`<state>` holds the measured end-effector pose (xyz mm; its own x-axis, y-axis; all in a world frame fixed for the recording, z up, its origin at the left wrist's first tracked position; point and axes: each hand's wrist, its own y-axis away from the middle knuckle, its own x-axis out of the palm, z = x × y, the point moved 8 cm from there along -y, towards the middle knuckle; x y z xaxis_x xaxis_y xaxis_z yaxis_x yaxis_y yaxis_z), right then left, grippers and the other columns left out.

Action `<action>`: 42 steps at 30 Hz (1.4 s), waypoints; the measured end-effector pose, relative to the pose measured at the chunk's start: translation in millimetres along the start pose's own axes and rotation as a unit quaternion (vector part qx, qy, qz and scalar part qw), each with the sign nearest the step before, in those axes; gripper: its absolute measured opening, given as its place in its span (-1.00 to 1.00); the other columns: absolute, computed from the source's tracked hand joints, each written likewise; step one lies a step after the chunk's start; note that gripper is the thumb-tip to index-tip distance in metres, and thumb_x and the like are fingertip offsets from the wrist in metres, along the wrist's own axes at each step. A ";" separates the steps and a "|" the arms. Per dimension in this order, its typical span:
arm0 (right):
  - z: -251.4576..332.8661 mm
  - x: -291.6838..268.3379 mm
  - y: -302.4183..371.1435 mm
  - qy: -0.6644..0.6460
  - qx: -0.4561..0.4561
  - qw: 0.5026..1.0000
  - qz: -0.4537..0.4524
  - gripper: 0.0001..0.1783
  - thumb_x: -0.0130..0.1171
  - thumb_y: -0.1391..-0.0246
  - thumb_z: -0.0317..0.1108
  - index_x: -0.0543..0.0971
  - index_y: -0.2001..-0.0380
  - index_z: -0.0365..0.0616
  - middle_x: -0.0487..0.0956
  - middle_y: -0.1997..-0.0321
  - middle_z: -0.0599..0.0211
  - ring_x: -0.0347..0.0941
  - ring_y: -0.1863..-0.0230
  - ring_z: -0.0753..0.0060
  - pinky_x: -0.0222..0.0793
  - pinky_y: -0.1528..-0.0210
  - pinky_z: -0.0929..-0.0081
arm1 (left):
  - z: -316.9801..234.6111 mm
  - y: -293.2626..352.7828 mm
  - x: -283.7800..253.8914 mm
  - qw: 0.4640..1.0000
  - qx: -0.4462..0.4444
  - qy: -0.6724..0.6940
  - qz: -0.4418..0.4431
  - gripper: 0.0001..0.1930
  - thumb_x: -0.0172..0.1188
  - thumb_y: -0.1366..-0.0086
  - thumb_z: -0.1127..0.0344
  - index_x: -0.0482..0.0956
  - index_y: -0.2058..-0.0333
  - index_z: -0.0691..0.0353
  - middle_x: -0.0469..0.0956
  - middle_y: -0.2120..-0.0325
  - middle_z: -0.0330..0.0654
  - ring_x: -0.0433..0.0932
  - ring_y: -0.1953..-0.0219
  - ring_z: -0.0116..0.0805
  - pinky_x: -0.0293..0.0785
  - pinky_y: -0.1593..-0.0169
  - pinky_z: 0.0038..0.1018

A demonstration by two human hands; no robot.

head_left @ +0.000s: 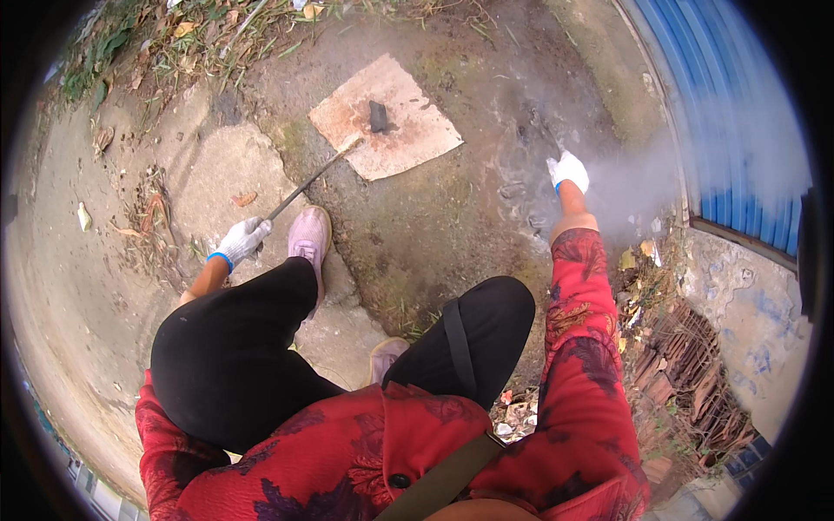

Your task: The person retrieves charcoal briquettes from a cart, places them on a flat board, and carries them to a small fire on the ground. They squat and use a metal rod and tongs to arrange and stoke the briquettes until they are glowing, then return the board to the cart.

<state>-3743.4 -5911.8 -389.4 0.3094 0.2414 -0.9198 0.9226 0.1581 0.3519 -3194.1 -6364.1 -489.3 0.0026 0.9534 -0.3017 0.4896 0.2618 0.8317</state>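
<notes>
While smoke (638,182) veils blue panelling (734,95), left hand (243,240) clamped round rod (306,184), right hand (569,170), grip unclear, stained ground (408,243)

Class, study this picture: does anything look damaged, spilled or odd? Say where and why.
Yes: whitish haze, apparently smoke, hangs beside the right hand and veils part of the blue metal panel, no flame visible. The pale board is stained reddish-brown around a dark block.

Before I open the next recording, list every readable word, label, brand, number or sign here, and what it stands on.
No text can be read.
Pale, stained square sheet and long, dark, thin rod: no lettering visible.
Blue ribbed metal panel: none visible, though whitish haze veils part.
Blue smudges on the pale wall: too blurred to tell.
</notes>
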 end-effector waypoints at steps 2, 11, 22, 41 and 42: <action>4.4 -0.8 -1.6 0.007 -0.035 0.999 -0.014 -0.40 0.13 -0.11 0.05 0.48 -0.14 -0.02 0.56 -0.09 0.04 0.46 -0.14 -0.03 0.37 -0.18 0.14 | 1.5 -1.9 -1.7 1.000 -0.003 0.001 -0.003 -0.54 0.04 -0.38 -0.17 0.50 0.25 0.17 0.44 0.63 -0.28 0.45 0.62 -0.48 0.42 0.52 -0.50; -0.5 -3.9 -20.5 -0.019 0.022 0.999 -0.023 -0.34 0.15 -0.10 0.12 0.47 -0.15 -0.08 0.55 -0.10 -0.02 0.47 -0.15 -0.02 0.38 -0.16 0.15 | 3.1 -3.2 0.5 1.000 -0.006 -0.005 0.000 -0.55 0.03 -0.39 -0.15 0.50 0.23 0.18 0.43 0.63 -0.29 0.45 0.63 -0.47 0.42 0.52 -0.49; 12.3 -8.9 -37.6 0.039 -0.036 0.999 -0.007 -0.40 0.15 -0.12 0.06 0.49 -0.14 -0.03 0.56 -0.10 0.05 0.47 -0.15 0.03 0.40 -0.14 0.16 | 2.8 -1.2 1.9 1.000 -0.006 0.006 0.005 -0.55 0.02 -0.40 -0.14 0.50 0.23 0.20 0.44 0.62 -0.28 0.45 0.62 -0.48 0.43 0.52 -0.49; -44.6 6.6 -30.0 -0.076 0.102 0.992 -0.021 -0.41 0.14 -0.09 0.09 0.56 -0.05 -0.10 0.55 -0.09 0.02 0.45 -0.16 -0.03 0.38 -0.17 0.17 | 11.2 -8.8 5.6 1.000 -0.006 0.006 0.017 -0.53 0.00 -0.40 -0.17 0.48 0.24 0.20 0.42 0.61 -0.28 0.45 0.62 -0.47 0.46 0.52 -0.50; -38.9 5.9 -29.0 -0.063 0.077 0.995 -0.023 -0.42 0.13 -0.10 0.08 0.57 -0.04 -0.10 0.56 -0.08 0.02 0.46 -0.15 -0.03 0.39 -0.16 0.16 | 10.9 -8.2 4.8 1.000 -0.008 0.005 0.013 -0.53 0.00 -0.40 -0.17 0.49 0.24 0.20 0.42 0.61 -0.28 0.45 0.62 -0.47 0.46 0.52 -0.50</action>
<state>-3777.3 -5877.7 -398.3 0.2834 0.1133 -0.9523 0.9578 0.0152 0.2869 -3188.6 -6363.3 -502.8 0.0071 0.9614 -0.2749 0.4759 0.2386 0.8465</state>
